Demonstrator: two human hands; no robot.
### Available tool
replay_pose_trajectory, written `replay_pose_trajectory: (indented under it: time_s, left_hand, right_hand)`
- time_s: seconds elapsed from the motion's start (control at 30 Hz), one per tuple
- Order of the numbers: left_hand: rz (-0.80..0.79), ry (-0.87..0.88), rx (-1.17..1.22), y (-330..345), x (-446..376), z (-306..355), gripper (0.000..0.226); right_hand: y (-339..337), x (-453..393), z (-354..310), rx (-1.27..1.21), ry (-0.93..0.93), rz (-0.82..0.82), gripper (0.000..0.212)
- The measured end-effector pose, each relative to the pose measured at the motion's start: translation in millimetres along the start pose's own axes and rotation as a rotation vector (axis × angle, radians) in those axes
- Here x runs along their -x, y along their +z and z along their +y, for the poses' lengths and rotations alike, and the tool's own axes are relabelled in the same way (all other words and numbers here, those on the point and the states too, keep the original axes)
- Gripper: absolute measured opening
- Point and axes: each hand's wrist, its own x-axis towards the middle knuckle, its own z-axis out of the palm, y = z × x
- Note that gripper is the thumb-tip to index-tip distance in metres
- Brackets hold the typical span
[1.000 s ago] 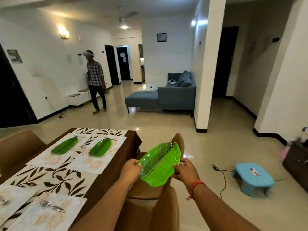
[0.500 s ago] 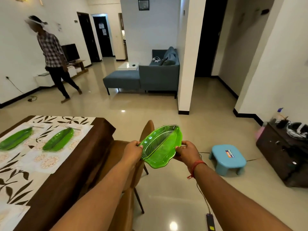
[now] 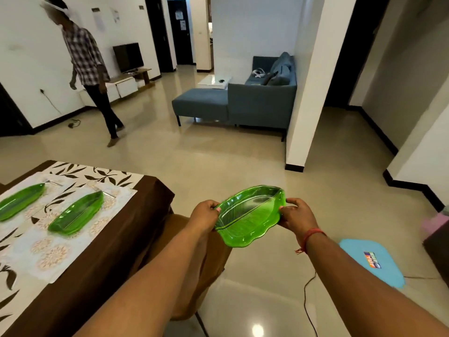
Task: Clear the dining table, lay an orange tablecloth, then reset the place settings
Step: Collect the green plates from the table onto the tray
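Glossy tiled floor (image 3: 243, 161) below; left hand (image 3: 205, 214) and right hand (image 3: 295, 215) each gripped opposite ends of green leaf-shaped plate (image 3: 250, 215), beside brown-clothed table (image 3: 102, 259).

The table (image 3: 102, 259) ran off the left and bottom edges. The far-left green plate (image 3: 20, 201) was cut by the left edge. The blue stool (image 3: 371, 261) lay partly behind the right forearm. The walking person's face (image 3: 54, 13) was blurred.
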Motion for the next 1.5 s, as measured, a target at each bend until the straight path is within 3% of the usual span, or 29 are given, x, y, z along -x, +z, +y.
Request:
replay_pose_trajectory:
  time_s: [0.33,0.6,0.87,1.0,1.27,1.5]
  left_hand:
    - [0.066,-0.131,0.085,2.0,-167.4,41.2,0.014]
    - [0.140,-0.176,0.122,-17.0,-285.0,68.4,0.018]
    - [0.282,-0.226,0.111,-69.7,-408.8,29.8,0.015]
    - [0.296,-0.262,0.061,-100.2,-454.3,18.1,0.022]
    - [0.647,-0.449,0.200,-161.3,-511.1,1.6,0.015]
    - [1.043,-0.639,0.523,-194.4,-494.7,-11.0,0.024]
  right_hand:
    - [52.3,-216.9,-48.7,0.082,0.067,-0.195,0.041]
    - [110.8,-367.6,-106.3,0.305,0.092,-0.443,0.008]
    - [237.9,-495.4,-98.7,0.482,0.093,-0.671,0.014]
    - [293.3,-542.3,-102.8,0.568,0.096,-0.776,0.007]
    - [423.8,-601.1,-106.7,0.604,0.148,-1.007,0.013]
    - [551.1,-604.3,-97.1,0.634,0.206,-1.298,0.019]
